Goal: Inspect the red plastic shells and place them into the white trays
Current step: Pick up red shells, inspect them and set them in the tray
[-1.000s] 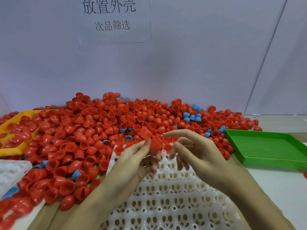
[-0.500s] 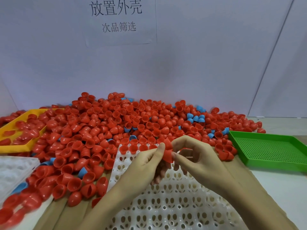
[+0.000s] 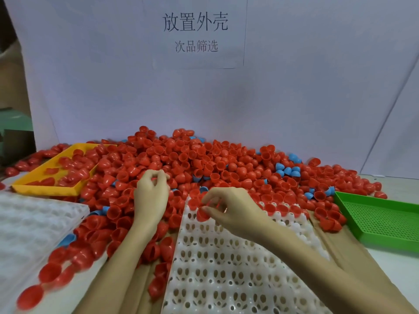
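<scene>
A big heap of red shells [image 3: 204, 159] covers the back of the table. In front lies a white tray [image 3: 226, 273] with rows of sockets; its far row holds several red shells. My right hand [image 3: 233, 211] pinches one red shell [image 3: 202, 215] between thumb and fingers, low over the tray's far left corner. Out over the heap to the left of the tray, my left hand [image 3: 150, 196] has its fingertips curled down among the shells. Whether it grips one is hidden.
A yellow tray [image 3: 43, 185] with red shells sits at the back left. A second white tray [image 3: 34, 223] lies at the left. At the right stands a green mesh tray [image 3: 385, 225]. Blue shells [image 3: 288, 169] are mixed into the heap. Loose red shells lie along the tray's left side.
The hands have parted. The left hand moved away to the heap at the left; the right hand went down to the tray's far left corner with the red shell.
</scene>
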The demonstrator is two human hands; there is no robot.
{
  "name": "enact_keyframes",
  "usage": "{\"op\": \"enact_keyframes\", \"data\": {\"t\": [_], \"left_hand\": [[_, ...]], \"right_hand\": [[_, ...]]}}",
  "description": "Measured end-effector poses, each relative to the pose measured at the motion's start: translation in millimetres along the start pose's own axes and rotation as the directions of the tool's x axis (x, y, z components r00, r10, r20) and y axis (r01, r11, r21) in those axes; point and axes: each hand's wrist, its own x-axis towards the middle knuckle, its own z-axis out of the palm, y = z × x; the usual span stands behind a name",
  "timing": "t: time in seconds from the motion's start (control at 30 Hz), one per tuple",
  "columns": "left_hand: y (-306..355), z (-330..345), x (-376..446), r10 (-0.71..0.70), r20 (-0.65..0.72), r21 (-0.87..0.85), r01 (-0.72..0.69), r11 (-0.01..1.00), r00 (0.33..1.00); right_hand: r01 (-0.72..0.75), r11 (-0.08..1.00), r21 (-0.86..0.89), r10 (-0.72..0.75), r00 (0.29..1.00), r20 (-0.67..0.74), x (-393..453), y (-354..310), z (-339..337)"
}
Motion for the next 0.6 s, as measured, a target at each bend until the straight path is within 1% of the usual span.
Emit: {"op": "enact_keyframes", "data": {"t": [0.07, 0.13, 0.2, 0.23, 0.27, 0.33, 0.37, 0.4, 0.43, 0.5, 0.53, 0.6], "left_hand": [[-6, -4, 5, 0.007, -0.006, 0.039, -0.007, 0.999, 1.000], [-9, -6, 8, 0.013, 0.014, 0.062, -0.013, 0.998, 1.000], [-11, -6, 10, 0.065, 0.042, 0.127, -0.070, 0.989, 0.997], [-11, -7, 11, 0.118, 0.061, 0.204, -0.128, 0.970, 0.991], [-12, -9, 12, 0.179, 0.097, 0.304, -0.201, 0.931, 0.979], [-12, -13, 11, 0.279, 0.251, 0.468, -0.368, 0.803, 0.927], [-14, -13, 11, 0.297, 0.351, 0.519, -0.448, 0.728, 0.888], [-16, -14, 10, 0.286, 0.436, 0.559, -0.506, 0.656, 0.853], [-18, -13, 9, 0.266, 0.489, 0.597, -0.542, 0.592, 0.830], [-21, -13, 7, 0.238, 0.517, 0.660, -0.560, 0.501, 0.822], [-22, -13, 7, 0.239, 0.506, 0.678, -0.554, 0.484, 0.829], [-23, -12, 8, 0.250, 0.482, 0.689, -0.539, 0.484, 0.840]], "right_hand": [[0.014, 0.996, -0.084, -0.013, 1.000, 0.011, 10, -4, 12], [0.005, 0.993, -0.120, -0.002, 1.000, 0.021, 15, -8, 20], [0.007, 0.990, -0.142, -0.002, 0.999, 0.035, 17, -11, 25], [0.011, 0.988, -0.152, -0.006, 0.999, 0.031, 17, -13, 27], [0.015, 0.987, -0.159, -0.011, 1.000, 0.023, 17, -14, 28], [0.025, 0.986, -0.164, -0.022, 1.000, 0.017, 15, -15, 29], [0.030, 0.985, -0.167, -0.027, 0.999, 0.025, 14, -16, 30], [0.033, 0.985, -0.170, -0.027, 0.999, 0.035, 13, -17, 30], [0.030, 0.985, -0.170, -0.023, 0.999, 0.042, 11, -18, 30], [0.008, 0.988, -0.155, -0.005, 1.000, 0.022, 8, -18, 26], [-0.011, 0.990, -0.139, 0.011, 1.000, -0.004, 7, -17, 20], [-0.070, 0.993, -0.095, 0.065, 0.996, -0.060, 2, -13, 5]]}}
